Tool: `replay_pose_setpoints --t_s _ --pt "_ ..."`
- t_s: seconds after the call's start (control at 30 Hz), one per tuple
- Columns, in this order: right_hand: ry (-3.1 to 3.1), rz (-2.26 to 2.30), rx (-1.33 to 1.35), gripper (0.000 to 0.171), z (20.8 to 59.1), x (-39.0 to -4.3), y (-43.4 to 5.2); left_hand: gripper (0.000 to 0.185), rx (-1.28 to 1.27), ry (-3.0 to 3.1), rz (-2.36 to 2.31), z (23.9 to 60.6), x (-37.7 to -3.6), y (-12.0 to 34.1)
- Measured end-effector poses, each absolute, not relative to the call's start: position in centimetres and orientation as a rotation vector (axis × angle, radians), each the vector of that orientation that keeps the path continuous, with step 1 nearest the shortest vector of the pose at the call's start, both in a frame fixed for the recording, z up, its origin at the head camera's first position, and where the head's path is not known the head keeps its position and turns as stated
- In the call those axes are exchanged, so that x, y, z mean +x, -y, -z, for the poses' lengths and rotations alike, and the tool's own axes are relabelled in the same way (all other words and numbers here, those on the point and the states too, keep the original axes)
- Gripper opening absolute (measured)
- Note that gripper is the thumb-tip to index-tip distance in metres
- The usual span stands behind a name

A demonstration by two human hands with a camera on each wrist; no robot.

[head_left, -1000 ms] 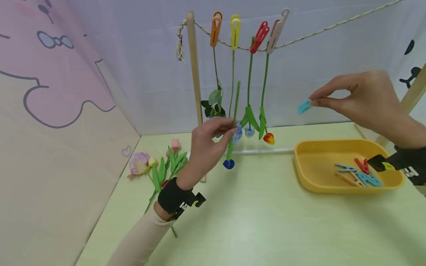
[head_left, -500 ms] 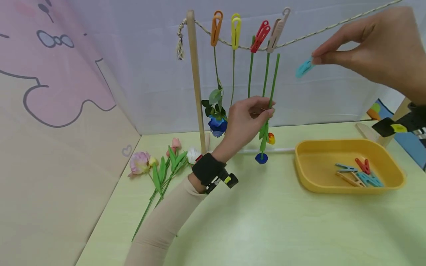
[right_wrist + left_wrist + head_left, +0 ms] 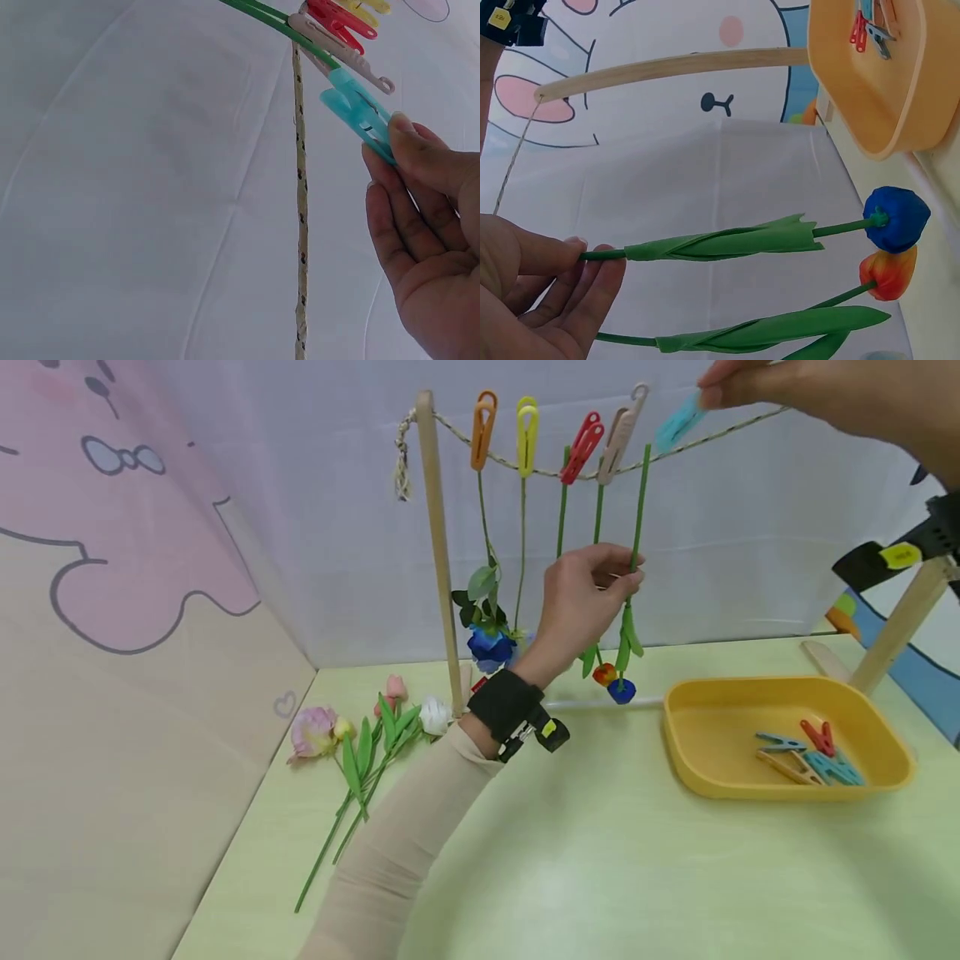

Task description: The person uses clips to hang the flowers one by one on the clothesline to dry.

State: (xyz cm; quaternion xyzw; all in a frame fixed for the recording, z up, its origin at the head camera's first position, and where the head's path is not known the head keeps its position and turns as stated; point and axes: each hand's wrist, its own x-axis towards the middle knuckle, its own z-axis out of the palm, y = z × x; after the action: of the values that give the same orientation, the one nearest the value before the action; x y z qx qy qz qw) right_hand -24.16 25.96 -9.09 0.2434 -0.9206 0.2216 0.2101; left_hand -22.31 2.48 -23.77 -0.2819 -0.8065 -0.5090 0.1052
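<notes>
My left hand (image 3: 588, 597) pinches the green stem of a blue artificial tulip (image 3: 897, 219), which hangs head down with its stem top at the rope (image 3: 705, 439). At the upper right, my right hand (image 3: 435, 217) pinches a light blue clothespin (image 3: 680, 422) between thumb and fingers, close to that stem top. Left of it, an orange clothespin (image 3: 483, 431), a yellow clothespin (image 3: 527, 437), a red clothespin (image 3: 582, 448) and a beige clothespin (image 3: 618, 442) hold flowers upside down on the rope. My left hand partly hides the nearer hanging stems.
A yellow basket (image 3: 705, 783) with several clothespins (image 3: 832, 767) stands at right. Loose flowers (image 3: 363, 752) lie on the table at left. A wooden post (image 3: 437, 527) carries the rope's left end; another post (image 3: 900, 631) stands at right.
My left hand has carried the blue tulip right and up to the rope. My right hand has risen with the light blue clothespin, bringing it beside the stem top.
</notes>
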Motion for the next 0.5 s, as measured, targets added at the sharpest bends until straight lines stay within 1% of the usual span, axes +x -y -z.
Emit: replay_pose_setpoints --t_s 0.2,0.33,0.5 --pt "2.619 -0.673 0.665 0.022 9.1 -25.4 -25.9 0.021 -0.788 2.375 1.485 24.0 -22.9 -2.4" --pt "2.623 -0.739 0.64 0.018 9.2 -25.4 -26.0 0.021 -0.782 2.385 1.462 23.9 -23.3 -2.6" --pt "2.599 -0.74 0.646 0.019 9.4 -25.2 -25.5 0.021 -0.778 2.386 1.462 24.0 -23.5 -2.9"
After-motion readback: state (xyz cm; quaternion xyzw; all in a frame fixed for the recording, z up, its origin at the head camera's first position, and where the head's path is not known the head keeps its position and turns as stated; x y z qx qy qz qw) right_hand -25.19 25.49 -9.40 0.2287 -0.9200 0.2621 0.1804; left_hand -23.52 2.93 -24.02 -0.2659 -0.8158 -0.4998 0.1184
